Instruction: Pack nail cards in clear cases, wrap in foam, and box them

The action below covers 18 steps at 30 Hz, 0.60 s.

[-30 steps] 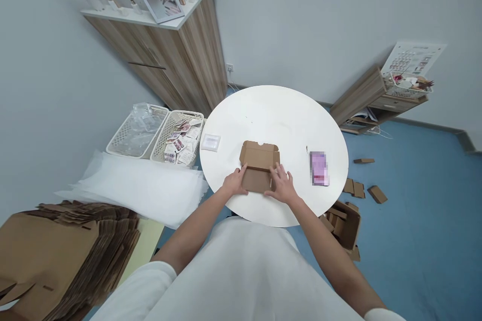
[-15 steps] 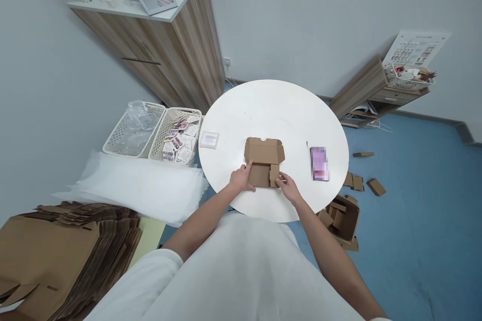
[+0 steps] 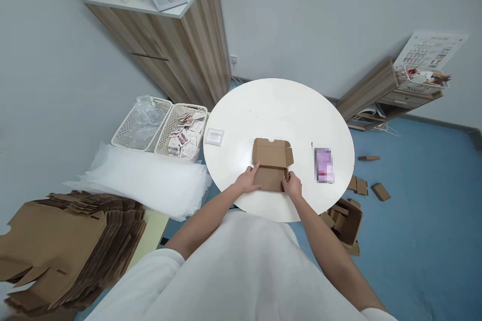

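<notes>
A brown cardboard box (image 3: 269, 179) lies on the white round table (image 3: 286, 110), with its lid and side tabs folded back away from me. My left hand (image 3: 247, 180) grips the left wall, its thumb along the inner edge. On the right wall, my right hand (image 3: 292, 185) is closed, fingers pinching the cardboard near the front corner. The box's inside shows a bare bottom. Right of the box lies a purple pack (image 3: 324, 165), blurred out in the picture. A small clear plastic case (image 3: 214, 136) sits at the table's left edge.
To the left stand baskets of clear plastic bags (image 3: 145, 120) and printed cards (image 3: 184, 135), white foam sheets (image 3: 150, 178) and stacked flat cardboard (image 3: 56, 246). On the floor at right are a carton of cardboard boxes (image 3: 348, 225) and several loose boxes. A wooden cabinet (image 3: 203, 45) stands behind.
The box's right flap, earlier folded over the bottom, now stands up against the right wall. My right hand has closed around that wall. The whole view has shifted slightly.
</notes>
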Each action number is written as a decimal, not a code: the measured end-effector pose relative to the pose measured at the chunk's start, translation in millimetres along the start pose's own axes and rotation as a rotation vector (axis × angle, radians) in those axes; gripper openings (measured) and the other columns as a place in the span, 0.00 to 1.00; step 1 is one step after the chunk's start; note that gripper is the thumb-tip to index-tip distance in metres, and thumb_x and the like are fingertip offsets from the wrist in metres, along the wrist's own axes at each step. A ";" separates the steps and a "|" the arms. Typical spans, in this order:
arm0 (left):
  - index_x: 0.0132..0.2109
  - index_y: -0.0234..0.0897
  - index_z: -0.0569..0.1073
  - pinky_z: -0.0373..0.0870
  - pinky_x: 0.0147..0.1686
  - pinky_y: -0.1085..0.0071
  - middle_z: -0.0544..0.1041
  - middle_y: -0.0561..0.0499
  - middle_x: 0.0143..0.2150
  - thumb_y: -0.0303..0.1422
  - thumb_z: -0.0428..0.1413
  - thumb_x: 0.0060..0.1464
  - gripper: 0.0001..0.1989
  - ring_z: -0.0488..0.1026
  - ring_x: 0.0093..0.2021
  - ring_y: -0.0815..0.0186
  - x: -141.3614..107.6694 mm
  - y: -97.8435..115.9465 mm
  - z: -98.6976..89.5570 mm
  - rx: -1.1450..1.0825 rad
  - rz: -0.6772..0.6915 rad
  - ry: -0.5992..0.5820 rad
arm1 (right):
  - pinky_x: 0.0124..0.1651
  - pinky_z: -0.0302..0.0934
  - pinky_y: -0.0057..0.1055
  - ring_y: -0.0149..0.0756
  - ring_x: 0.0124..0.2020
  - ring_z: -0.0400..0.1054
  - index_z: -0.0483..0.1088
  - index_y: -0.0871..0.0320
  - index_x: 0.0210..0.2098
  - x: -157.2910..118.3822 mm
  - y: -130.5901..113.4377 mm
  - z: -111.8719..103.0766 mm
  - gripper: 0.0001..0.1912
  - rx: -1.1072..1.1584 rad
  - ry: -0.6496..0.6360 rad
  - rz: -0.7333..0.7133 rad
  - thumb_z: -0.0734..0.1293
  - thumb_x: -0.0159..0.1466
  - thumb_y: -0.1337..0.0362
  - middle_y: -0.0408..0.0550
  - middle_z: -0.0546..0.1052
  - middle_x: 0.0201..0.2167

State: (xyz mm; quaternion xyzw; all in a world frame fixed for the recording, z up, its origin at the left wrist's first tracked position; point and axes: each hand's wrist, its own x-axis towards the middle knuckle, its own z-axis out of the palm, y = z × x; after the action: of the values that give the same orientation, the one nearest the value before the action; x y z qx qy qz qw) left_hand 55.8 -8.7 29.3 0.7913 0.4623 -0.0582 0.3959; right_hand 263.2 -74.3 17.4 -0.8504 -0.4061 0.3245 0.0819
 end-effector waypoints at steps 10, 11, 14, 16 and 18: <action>0.63 0.40 0.37 0.62 0.46 0.62 0.53 0.39 0.60 0.44 0.54 0.47 0.44 0.62 0.51 0.57 -19.7 -7.4 25.2 -0.510 0.044 0.207 | 0.33 0.56 0.30 0.38 0.38 0.66 0.56 0.56 0.53 -17.6 9.2 -7.4 0.29 0.157 0.009 0.001 0.58 0.55 0.50 0.49 0.71 0.38; 0.63 0.39 0.39 0.62 0.46 0.62 0.52 0.39 0.60 0.44 0.54 0.47 0.43 0.62 0.51 0.56 -20.8 -5.9 28.1 -0.554 -0.001 0.218 | 0.35 0.57 0.30 0.38 0.38 0.66 0.56 0.56 0.53 -20.3 11.7 -7.1 0.29 0.197 0.010 -0.021 0.58 0.55 0.50 0.49 0.70 0.39; 0.61 0.38 0.48 0.63 0.45 0.63 0.57 0.40 0.58 0.42 0.53 0.48 0.36 0.63 0.50 0.58 -20.3 1.7 33.1 -0.665 -0.022 0.208 | 0.35 0.58 0.30 0.36 0.35 0.66 0.57 0.56 0.53 -25.9 18.2 -4.4 0.27 0.333 0.000 -0.087 0.56 0.57 0.53 0.48 0.70 0.40; 0.59 0.39 0.53 0.62 0.46 0.64 0.62 0.43 0.55 0.40 0.53 0.49 0.31 0.63 0.50 0.60 -16.9 7.9 33.7 -0.724 0.027 0.199 | 0.31 0.60 0.30 0.33 0.29 0.67 0.57 0.55 0.53 -26.4 20.8 -2.7 0.25 0.416 -0.020 -0.095 0.55 0.57 0.55 0.48 0.69 0.41; 0.57 0.40 0.56 0.61 0.48 0.65 0.63 0.45 0.55 0.37 0.53 0.49 0.28 0.63 0.50 0.61 -11.4 13.5 33.3 -0.769 0.054 0.218 | 0.27 0.61 0.30 0.29 0.23 0.65 0.56 0.55 0.53 -23.9 22.4 -2.2 0.25 0.499 -0.051 -0.080 0.55 0.56 0.57 0.49 0.68 0.43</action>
State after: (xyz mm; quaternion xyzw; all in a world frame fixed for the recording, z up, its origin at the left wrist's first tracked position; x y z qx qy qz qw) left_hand 69.0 -42.7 19.7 0.5988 0.4688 0.2140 0.6131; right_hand 267.9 -106.4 21.7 -0.7785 -0.3487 0.4327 0.2918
